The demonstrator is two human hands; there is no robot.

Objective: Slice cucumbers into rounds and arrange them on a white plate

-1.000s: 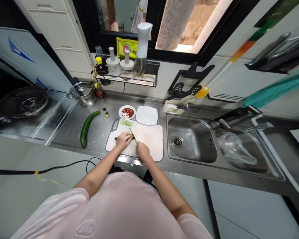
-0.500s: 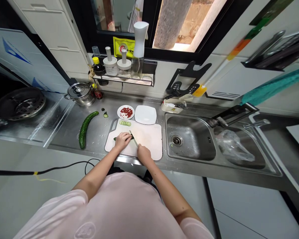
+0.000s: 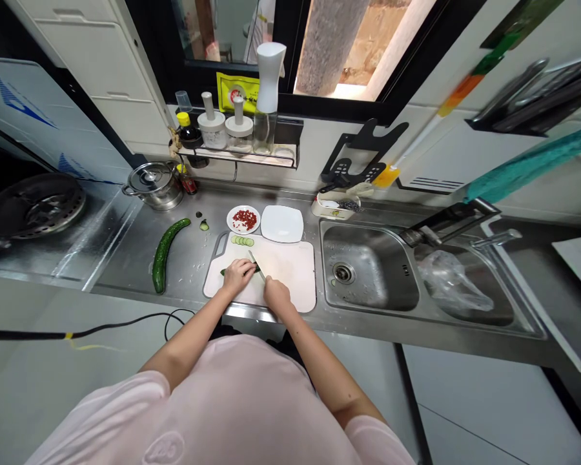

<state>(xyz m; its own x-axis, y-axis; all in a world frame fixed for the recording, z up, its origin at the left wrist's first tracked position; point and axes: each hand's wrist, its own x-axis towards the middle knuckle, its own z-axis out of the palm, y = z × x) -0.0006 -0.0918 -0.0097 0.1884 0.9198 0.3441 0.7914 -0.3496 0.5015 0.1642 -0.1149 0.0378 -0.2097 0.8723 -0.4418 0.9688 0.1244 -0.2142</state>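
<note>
On the white cutting board (image 3: 295, 278), my left hand (image 3: 239, 274) is closed over a piece of cucumber (image 3: 224, 272), whose ends show on either side of the fingers. My right hand (image 3: 277, 296) grips a knife (image 3: 256, 263) by its handle. The blade slants up and left, beside the cucumber's right end; whether it touches is too small to tell. A row of pale green cucumber slices (image 3: 243, 241) lies along the board's upper left. A whole cucumber (image 3: 163, 256) rests on the steel counter to the left.
Behind the board stand a plate of chopped red pieces (image 3: 244, 220) and a white plate (image 3: 281, 224). Cucumber end scraps (image 3: 204, 225) lie left of them. A lidded pot (image 3: 153, 186) is at the back left. The sink (image 3: 368, 268) borders the board's right.
The knife and my right hand have shifted slightly left. My left hand stays on the cucumber piece. The whole view has moved a little.
</note>
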